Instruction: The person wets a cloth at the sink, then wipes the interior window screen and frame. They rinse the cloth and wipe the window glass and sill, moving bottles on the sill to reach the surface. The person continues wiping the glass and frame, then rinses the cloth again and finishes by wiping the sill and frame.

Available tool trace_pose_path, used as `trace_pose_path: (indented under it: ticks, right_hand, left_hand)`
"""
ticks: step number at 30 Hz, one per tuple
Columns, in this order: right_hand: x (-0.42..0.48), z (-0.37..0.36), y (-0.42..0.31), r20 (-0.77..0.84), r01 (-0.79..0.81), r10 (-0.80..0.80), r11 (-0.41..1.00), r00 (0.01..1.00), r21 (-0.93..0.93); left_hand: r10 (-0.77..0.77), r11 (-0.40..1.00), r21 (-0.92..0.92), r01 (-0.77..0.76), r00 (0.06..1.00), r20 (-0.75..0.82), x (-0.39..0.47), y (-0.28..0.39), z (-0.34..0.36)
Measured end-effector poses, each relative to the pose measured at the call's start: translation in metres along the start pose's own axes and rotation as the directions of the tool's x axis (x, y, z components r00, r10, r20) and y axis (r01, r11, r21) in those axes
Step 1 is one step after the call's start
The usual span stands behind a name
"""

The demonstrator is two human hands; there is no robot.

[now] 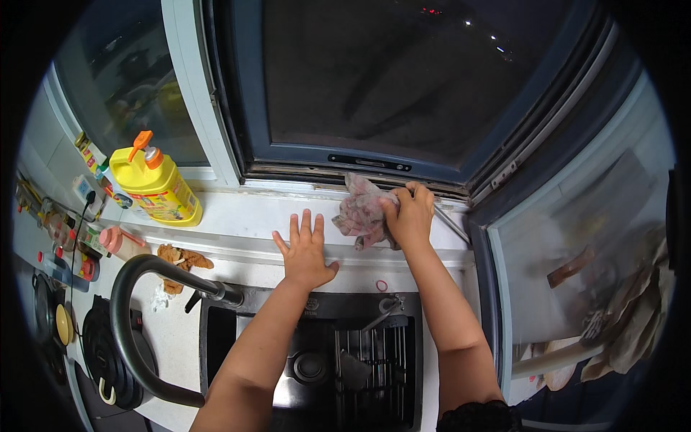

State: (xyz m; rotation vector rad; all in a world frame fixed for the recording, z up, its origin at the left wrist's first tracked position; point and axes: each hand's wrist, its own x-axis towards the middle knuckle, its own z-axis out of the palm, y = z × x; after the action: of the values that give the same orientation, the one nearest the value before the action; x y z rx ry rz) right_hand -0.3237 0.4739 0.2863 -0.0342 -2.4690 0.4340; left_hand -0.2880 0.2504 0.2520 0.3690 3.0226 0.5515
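Note:
A crumpled, stained cloth (364, 210) is gripped in my right hand (413, 216) at the lower track of the window frame (302, 186). My left hand (306, 254) lies with fingers spread on the white windowsill (248, 216), left of the cloth, holding nothing. A thin metal rod (452, 224) rests on the sill just right of my right hand. Below my forearms is a dark sink (310, 367) with a rack (378, 378) in it. A small pink ring (382, 285) lies behind the sink.
A yellow pump bottle (156, 189) stands on the sill at left. A curved black faucet (124, 324) arches left of the sink. Near it are a pink-capped bottle (121, 243), a brown cloth (183, 259) and a black lidded appliance (116, 351). An open window pane (583, 243) stands at right.

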Motion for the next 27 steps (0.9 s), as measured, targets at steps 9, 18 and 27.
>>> trace_pose_path:
  ticks: [9, 18, 27]
  right_hand:
    - [0.005, 0.025, -0.047, 0.056, 0.256, -0.254, 0.967, 0.965, -0.019]
    - [0.051, 0.048, 0.011, -0.075, -0.006, 0.01, 0.999, 0.997, 0.048]
    - [0.07, 0.005, 0.126, -0.025, -0.113, 0.119, 0.819, 0.993, -0.562]
  left_hand:
    - [-0.001, 1.0, -0.011, 0.0, 0.999, -0.043, -0.001, -0.003, 0.007]
    - [-0.003, 1.0, -0.024, 0.002, 0.997, -0.072, -0.001, -0.004, 0.009]
    - [0.022, 0.997, -0.066, -0.026, 0.998, -0.065, 0.0, -0.001, 0.01]
